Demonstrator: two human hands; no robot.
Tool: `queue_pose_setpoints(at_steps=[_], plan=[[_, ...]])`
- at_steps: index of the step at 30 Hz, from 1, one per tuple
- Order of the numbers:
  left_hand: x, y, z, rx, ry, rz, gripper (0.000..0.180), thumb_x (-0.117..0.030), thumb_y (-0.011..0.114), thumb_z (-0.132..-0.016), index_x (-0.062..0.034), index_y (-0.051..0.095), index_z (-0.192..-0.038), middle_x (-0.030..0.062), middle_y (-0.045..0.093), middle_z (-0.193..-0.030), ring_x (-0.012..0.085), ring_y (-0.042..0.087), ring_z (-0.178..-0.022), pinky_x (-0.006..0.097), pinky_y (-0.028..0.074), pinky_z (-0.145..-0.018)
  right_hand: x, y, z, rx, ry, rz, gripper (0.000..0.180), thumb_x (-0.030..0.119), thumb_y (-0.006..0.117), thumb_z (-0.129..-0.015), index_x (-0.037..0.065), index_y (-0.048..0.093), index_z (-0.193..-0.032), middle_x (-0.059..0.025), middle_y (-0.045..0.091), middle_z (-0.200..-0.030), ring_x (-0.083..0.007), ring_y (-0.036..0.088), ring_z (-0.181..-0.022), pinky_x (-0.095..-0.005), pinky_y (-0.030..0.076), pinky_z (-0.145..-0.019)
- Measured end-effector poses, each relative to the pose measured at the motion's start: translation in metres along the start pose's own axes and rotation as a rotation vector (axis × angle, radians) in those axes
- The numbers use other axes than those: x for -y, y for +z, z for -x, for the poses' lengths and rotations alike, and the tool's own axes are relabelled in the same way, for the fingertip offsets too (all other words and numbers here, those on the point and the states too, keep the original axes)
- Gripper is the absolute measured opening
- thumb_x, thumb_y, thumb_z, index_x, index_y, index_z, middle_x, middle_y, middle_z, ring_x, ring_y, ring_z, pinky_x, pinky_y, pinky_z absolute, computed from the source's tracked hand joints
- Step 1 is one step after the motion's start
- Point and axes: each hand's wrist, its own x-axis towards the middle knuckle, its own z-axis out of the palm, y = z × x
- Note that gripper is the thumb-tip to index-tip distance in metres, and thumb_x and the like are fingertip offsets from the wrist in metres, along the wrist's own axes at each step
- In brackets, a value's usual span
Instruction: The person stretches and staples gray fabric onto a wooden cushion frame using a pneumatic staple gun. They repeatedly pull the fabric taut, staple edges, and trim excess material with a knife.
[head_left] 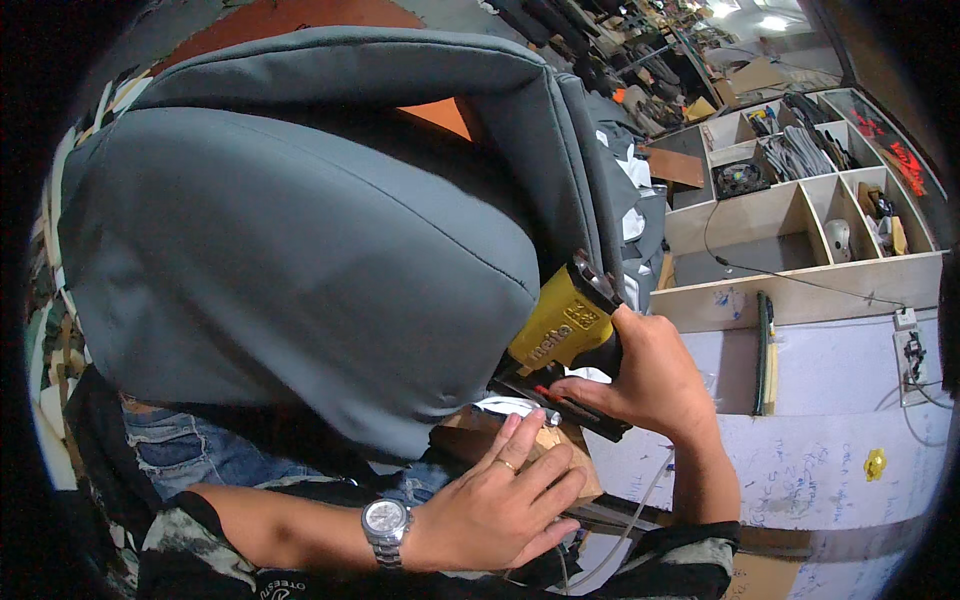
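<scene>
My right hand (665, 375) is wrapped round a yellow and black staple gun (565, 320), its nose pointing down-left against the grey cover. A grey upholstered seat piece (300, 250) with stitched seams fills the middle and left, resting over my legs. Below the staple gun, my left hand (510, 500) has its fingers stretched out, with a ring and a steel watch (386, 525) on that arm. Its fingertips lie by a metal hose fitting (550, 418) and the edge of a bare wooden piece (575, 460). What lies under the palm is hidden.
To the right stands a white workbench (800, 470) with pen marks. Behind it, a divided wooden shelf (740, 235) holds cables and tools. A power strip (910, 355) hangs at the far right. A pale hose (640, 510) runs below my right wrist.
</scene>
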Motion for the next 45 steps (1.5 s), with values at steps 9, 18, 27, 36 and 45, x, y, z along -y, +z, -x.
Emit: queue_pose_setpoints(at_steps=[9, 18, 27, 36, 45], plan=[[0.001, 0.003, 0.001, -0.001, 0.019, -0.045, 0.058, -0.039, 0.079, -0.089, -0.0033, 0.062, -0.131, 0.0206, 0.056, -0.128, 0.0570, 0.046, -0.136, 0.065, 0.045, -0.111, -0.007, -0.001, 0.003, 0.033, 0.030, 0.002, 0.058, 0.024, 0.091, -0.068, -0.002, 0.068, -0.115, -0.0220, 0.072, -0.082, -0.0387, 0.071, -0.074, -0.0411, 0.056, -0.070], [0.003, 0.004, 0.003, 0.000, 0.023, -0.043, 0.060, -0.039, 0.080, -0.088, -0.0045, 0.061, -0.133, 0.0201, 0.055, -0.130, 0.0567, 0.046, -0.135, 0.065, 0.044, -0.112, -0.002, -0.003, 0.004, 0.023, 0.026, 0.026, 0.058, 0.034, 0.089, -0.070, -0.001, 0.065, -0.110, -0.0238, 0.072, -0.085, -0.0444, 0.072, -0.086, -0.0501, 0.058, -0.078], [0.027, -0.096, 0.014, -0.137, -0.036, 0.094, 0.049, -0.027, 0.081, -0.090, -0.0026, 0.068, -0.130, 0.0213, 0.064, -0.136, 0.0400, 0.058, -0.136, 0.049, 0.048, -0.114, -0.035, 0.010, 0.054, -0.273, 0.100, -0.184, 0.047, 0.014, 0.094, -0.070, -0.001, 0.073, -0.110, -0.0157, 0.079, -0.100, -0.0257, 0.078, -0.087, -0.0371, 0.059, -0.078], [0.112, -0.385, 0.169, -1.055, -0.644, -0.553, 0.054, -0.041, 0.054, -0.111, 0.0045, 0.061, -0.139, 0.0155, 0.065, -0.139, 0.0249, 0.058, -0.133, 0.036, 0.041, -0.115, -0.145, 0.308, 0.173, -0.693, 0.844, -0.783, 0.044, 0.026, 0.070, -0.100, -0.001, 0.060, -0.132, -0.0117, 0.068, -0.111, -0.0213, 0.066, -0.095, -0.0394, 0.053, -0.087], [0.185, -0.449, 0.215, -0.931, -0.949, -0.552, 0.063, -0.052, 0.051, -0.109, 0.0012, 0.061, -0.142, 0.0210, 0.061, -0.148, 0.0286, 0.057, -0.137, 0.038, 0.042, -0.113, -0.108, 0.435, 0.129, -0.577, 0.976, -1.292, 0.057, 0.031, 0.071, -0.101, 0.001, 0.053, -0.146, -0.0136, 0.060, -0.139, -0.0264, 0.059, -0.121, -0.0449, 0.047, -0.106]])
